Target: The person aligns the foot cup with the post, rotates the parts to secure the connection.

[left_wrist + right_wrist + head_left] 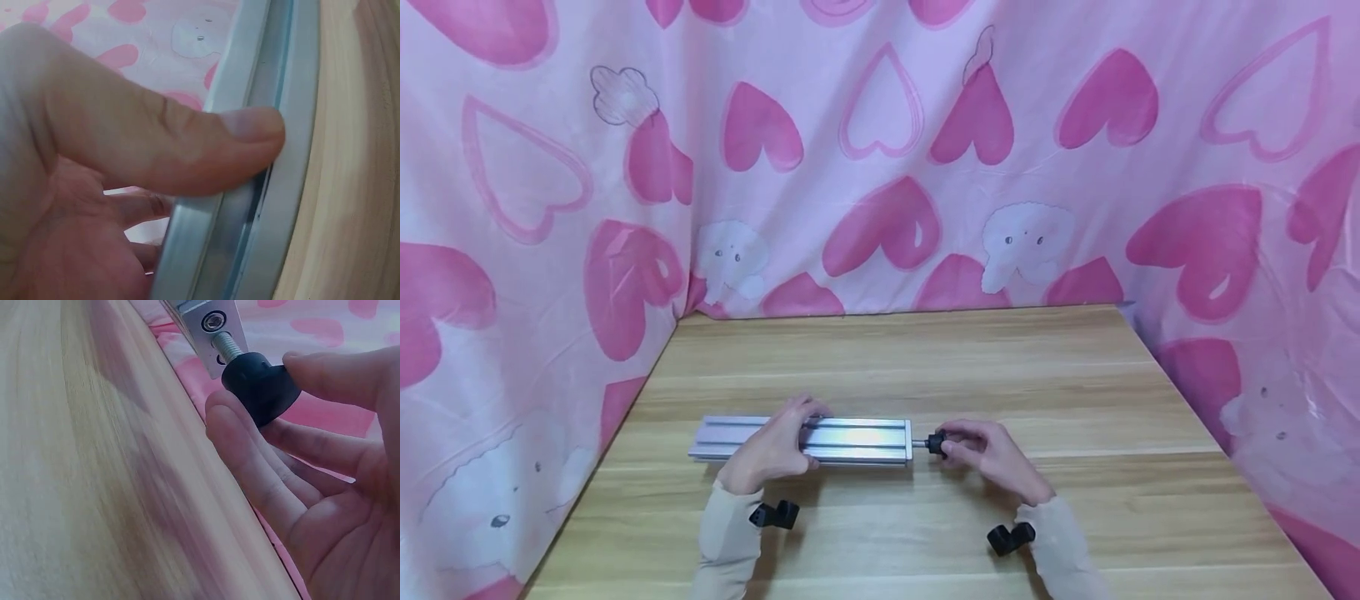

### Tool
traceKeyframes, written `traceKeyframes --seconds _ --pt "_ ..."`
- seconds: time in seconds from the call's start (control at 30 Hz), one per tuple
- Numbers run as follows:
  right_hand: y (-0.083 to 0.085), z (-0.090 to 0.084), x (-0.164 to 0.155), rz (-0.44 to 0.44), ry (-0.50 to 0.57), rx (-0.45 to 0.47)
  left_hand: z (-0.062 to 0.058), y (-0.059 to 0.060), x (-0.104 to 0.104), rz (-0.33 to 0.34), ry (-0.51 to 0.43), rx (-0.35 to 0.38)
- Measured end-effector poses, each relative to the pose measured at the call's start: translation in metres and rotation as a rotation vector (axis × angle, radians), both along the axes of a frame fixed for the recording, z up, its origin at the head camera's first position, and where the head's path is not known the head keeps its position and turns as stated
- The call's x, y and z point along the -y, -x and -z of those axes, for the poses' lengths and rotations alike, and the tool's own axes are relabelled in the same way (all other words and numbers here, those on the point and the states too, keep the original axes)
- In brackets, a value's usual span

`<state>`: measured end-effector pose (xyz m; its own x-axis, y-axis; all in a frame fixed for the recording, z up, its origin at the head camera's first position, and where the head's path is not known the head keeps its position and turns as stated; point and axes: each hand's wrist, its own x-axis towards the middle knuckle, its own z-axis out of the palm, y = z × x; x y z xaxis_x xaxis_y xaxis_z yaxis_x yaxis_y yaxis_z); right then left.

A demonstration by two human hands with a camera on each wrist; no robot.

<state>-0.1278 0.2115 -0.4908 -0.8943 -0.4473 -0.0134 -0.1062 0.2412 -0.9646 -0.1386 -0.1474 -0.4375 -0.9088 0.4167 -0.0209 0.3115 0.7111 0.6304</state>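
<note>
A silver aluminium profile with long grooves lies across the wooden table in the head view. My left hand grips it left of its middle, thumb on the near side face and fingers over the far side. From the end plate at its right end sticks out a threaded rod, with a black knob on its outer end. My right hand pinches this knob between thumb and fingers. Beside the rod, a bolt head is set in the end plate.
The wooden table is enclosed at the back and sides by a pink curtain with hearts. A black wrist camera is at the left sleeve, and another black camera at the right sleeve.
</note>
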Motion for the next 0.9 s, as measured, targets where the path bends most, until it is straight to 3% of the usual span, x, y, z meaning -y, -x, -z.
traceKeyframes --seconds 0.47,0.9 --pt "-0.001 -0.008 0.000 0.033 -0.087 0.054 0.000 0.001 0.001 0.010 -0.053 0.030" --pt "-0.001 -0.012 0.000 0.045 -0.046 -0.076 -0.003 0.001 0.001 0.038 -0.043 0.005"
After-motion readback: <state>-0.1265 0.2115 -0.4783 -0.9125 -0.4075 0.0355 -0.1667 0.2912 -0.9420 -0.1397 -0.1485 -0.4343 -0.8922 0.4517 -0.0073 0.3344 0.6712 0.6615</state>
